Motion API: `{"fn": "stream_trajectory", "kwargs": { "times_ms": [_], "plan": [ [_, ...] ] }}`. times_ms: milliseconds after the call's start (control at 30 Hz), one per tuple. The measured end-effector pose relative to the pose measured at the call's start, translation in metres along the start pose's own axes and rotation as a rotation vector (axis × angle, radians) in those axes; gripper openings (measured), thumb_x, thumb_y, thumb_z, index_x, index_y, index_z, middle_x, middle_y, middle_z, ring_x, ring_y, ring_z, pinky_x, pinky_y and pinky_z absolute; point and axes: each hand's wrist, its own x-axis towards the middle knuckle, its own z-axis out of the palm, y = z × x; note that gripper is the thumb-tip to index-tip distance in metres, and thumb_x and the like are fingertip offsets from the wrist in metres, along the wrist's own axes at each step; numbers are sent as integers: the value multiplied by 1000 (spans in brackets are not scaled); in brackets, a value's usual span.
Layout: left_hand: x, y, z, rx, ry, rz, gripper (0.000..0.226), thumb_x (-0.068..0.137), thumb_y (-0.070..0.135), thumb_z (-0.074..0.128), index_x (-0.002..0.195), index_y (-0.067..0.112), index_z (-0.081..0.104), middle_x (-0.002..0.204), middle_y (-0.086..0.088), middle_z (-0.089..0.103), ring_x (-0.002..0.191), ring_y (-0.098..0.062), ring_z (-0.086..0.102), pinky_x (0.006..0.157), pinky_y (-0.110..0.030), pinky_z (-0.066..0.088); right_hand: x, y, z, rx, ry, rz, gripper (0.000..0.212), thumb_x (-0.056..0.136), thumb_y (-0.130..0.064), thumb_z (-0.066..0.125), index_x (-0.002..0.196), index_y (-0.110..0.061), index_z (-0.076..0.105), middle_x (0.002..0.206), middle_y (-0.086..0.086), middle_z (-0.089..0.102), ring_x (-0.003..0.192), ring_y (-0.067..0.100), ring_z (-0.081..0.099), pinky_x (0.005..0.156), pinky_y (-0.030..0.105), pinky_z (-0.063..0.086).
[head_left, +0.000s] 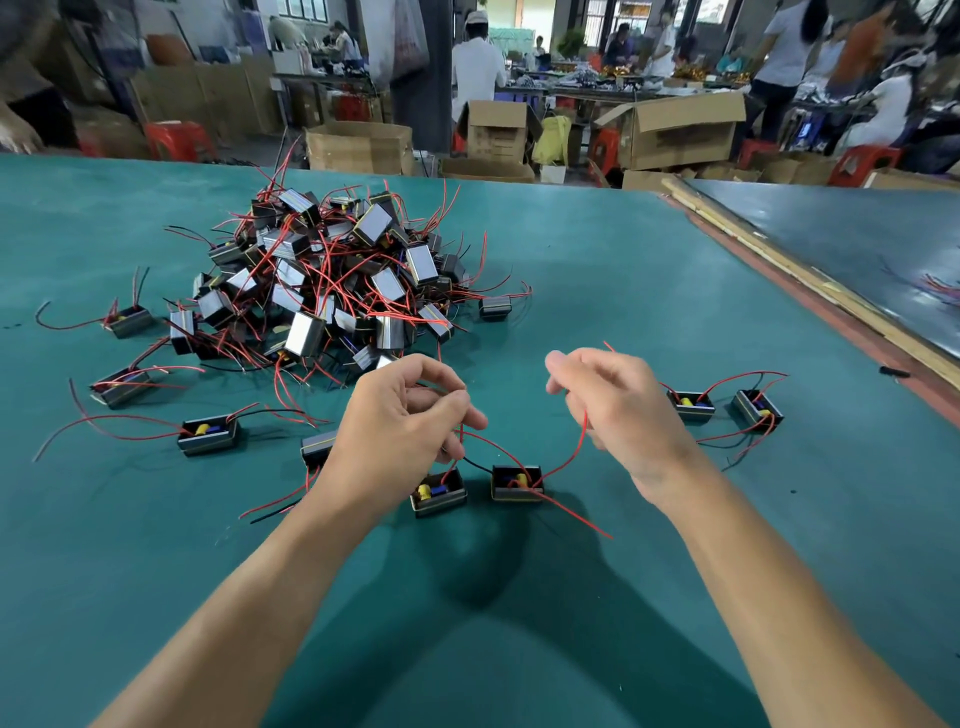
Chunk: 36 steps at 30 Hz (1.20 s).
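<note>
Two small black open-topped boxes lie side by side on the green table (623, 322), each with red and black wires. The left box (438, 498) shows a yellow part inside. The right box (517, 483) has a long red wire (571, 457) rising to my right hand (618, 410), which pinches it above the table. My left hand (405, 421) curls its fingers round the red wires that come up from the boxes. A third box (318, 448) is half hidden behind my left wrist.
A big heap of the same wired boxes (332, 280) is piled at the back left. Loose boxes lie left (208, 435) and two at the right (691, 407). A wooden strip (810, 280) bounds the table on the right. People and cardboard cartons (675, 130) stand beyond.
</note>
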Motion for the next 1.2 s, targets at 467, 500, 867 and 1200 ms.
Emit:
{"fn": "stream_trajectory", "kwargs": {
  "times_ms": [467, 500, 867, 1200],
  "plan": [
    [0, -1, 0, -133, -101, -121, 7, 91, 6, 65, 84, 6, 67, 77, -9, 76, 51, -13, 65, 53, -20, 55, -5, 12, 8, 65, -260, -83, 17, 88, -4, 72, 72, -8, 70, 58, 1, 63, 52, 14, 60, 54, 24, 51],
    [-1, -1, 0, -130, -103, -115, 8, 90, 6, 66, 82, 7, 68, 76, -9, 76, 51, -13, 65, 53, -21, 55, -5, 11, 9, 60, -277, -83, 18, 90, -1, 68, 74, -9, 70, 59, 0, 64, 52, 12, 59, 54, 23, 50],
    [0, 2, -1, -124, -90, -107, 5, 92, 8, 65, 87, 7, 64, 78, -9, 76, 52, -16, 65, 54, -23, 55, -5, 1, -19, 179, -432, 16, 14, 79, -13, 61, 75, -11, 75, 53, 4, 47, 41, 11, 36, 40, 19, 31],
    [-3, 1, 1, -49, -116, -28, 27, 89, 4, 67, 75, 25, 78, 72, -7, 75, 58, -15, 70, 57, -23, 57, -6, 17, 20, -59, -185, -178, 18, 84, -22, 73, 68, -14, 71, 53, 4, 63, 44, 17, 55, 47, 35, 48]
  ]
}}
